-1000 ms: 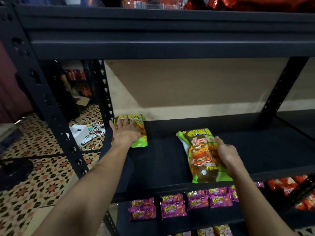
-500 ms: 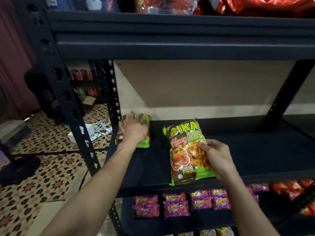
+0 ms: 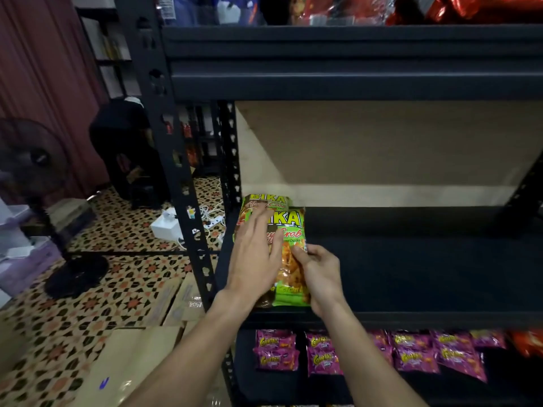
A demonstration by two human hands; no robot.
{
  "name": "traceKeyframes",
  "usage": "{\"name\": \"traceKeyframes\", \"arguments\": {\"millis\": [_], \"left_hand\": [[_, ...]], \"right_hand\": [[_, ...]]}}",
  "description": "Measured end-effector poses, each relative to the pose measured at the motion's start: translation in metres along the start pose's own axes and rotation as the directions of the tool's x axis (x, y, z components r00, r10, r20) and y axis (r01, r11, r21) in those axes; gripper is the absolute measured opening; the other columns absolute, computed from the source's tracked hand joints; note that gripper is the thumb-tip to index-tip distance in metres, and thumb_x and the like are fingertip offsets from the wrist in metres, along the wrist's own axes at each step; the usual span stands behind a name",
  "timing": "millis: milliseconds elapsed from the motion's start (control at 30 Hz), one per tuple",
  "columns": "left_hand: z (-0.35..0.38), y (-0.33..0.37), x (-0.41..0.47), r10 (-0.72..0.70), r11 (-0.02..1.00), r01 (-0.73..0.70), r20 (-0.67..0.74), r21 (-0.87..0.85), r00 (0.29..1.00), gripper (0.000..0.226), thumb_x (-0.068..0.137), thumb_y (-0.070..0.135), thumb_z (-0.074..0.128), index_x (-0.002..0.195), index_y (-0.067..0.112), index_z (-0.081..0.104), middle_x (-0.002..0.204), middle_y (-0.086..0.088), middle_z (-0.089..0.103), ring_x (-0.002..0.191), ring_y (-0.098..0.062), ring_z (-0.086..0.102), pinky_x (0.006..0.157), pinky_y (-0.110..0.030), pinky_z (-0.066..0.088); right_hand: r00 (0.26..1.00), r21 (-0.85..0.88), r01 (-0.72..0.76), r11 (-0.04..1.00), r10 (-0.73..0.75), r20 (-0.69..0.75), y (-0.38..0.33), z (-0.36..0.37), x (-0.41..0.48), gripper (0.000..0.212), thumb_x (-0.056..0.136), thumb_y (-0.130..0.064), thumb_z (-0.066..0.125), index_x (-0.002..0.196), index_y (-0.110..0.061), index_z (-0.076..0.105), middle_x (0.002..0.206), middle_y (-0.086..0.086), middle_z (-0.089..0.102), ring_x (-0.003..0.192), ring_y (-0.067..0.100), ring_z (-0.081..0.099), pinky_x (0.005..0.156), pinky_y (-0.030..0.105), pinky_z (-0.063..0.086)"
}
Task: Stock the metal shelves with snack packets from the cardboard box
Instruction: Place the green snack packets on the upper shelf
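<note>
Shifted left, green BIKA packet [image 3: 291, 268] overlapping rear packet [image 3: 266, 201] at 12 o'clock | right hand [image 3: 320, 273] pinching it | left hand [image 3: 255, 259] lying flat, hiding lettering.

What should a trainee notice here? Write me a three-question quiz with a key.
1. True or false: the right hand grips the front Bika packet at its right edge.
2. Relative to that packet's shelf, where do the purple snack packets lie? A) one level up B) one level down C) on the floor
3. Count: how many Bika packets are on that shelf?

Key: 1 true; 2 B; 3 two.
</note>
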State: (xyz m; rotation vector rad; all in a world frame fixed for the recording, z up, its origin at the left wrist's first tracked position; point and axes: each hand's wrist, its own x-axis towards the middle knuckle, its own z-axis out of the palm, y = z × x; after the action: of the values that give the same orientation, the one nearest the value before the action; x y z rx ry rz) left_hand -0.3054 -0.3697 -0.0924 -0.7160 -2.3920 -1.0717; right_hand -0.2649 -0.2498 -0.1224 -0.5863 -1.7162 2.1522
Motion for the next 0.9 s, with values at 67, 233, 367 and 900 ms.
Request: {"name": "traceKeyframes", "arguments": {"millis": [67,233,367,900], "left_hand": [[0.006,-0.005,0.001,0.029,0.991,-0.037,0.061,0.13,0.998,0.046,0.104,0.033,0.039,0.145,0.013,0.042,0.159,-0.003,0.03,0.147,-0.015,0.023,0.122,-0.038,0.018],[0.015,-0.025,-0.008,0.005,0.932,-0.072,0.185,0.355,0.983,0.065,0.101,0.047,0.007,0.155,0.014,0.022,0.165,-0.001,0.009,0.152,-0.013,0.0,0.122,-0.03,-0.007],[0.018,-0.03,-0.015,0.004,0.887,-0.094,0.196,0.452,0.981,0.07,0.097,0.047,-0.005,0.156,0.015,0.011,0.164,-0.002,0.0,0.151,-0.017,-0.01,0.121,-0.034,-0.009],[0.013,-0.028,-0.012,-0.104,0.848,-0.061,0.279,0.526,0.955,0.064,0.103,0.052,0.009,0.156,0.02,-0.008,0.162,-0.002,-0.018,0.147,-0.024,-0.024,0.121,-0.048,-0.011]], "right_hand": [[1.0,-0.023,0.008,1.0,-0.008,0.012,0.006,0.009,0.003,0.014,0.091,-0.018,0.071,0.099,-0.007,0.07,0.092,0.014,0.076,0.082,0.021,0.073,0.076,0.038,0.06],[0.993,-0.037,-0.014,0.999,0.018,0.116,0.012,0.01,0.002,0.017,0.094,-0.02,0.068,0.106,-0.008,0.071,0.093,0.007,0.077,0.092,0.02,0.074,0.082,0.035,0.06],[0.983,-0.086,-0.035,0.996,0.05,0.176,0.014,0.0,0.001,0.018,0.098,-0.023,0.062,0.109,-0.015,0.074,0.102,0.002,0.076,0.101,0.019,0.071,0.091,0.042,0.057],[0.999,-0.287,0.045,0.957,-0.04,0.025,0.01,-0.046,-0.004,0.016,0.1,-0.012,0.055,0.097,-0.015,0.07,0.103,0.01,0.072,0.1,0.022,0.068,0.084,0.036,0.059]]}}
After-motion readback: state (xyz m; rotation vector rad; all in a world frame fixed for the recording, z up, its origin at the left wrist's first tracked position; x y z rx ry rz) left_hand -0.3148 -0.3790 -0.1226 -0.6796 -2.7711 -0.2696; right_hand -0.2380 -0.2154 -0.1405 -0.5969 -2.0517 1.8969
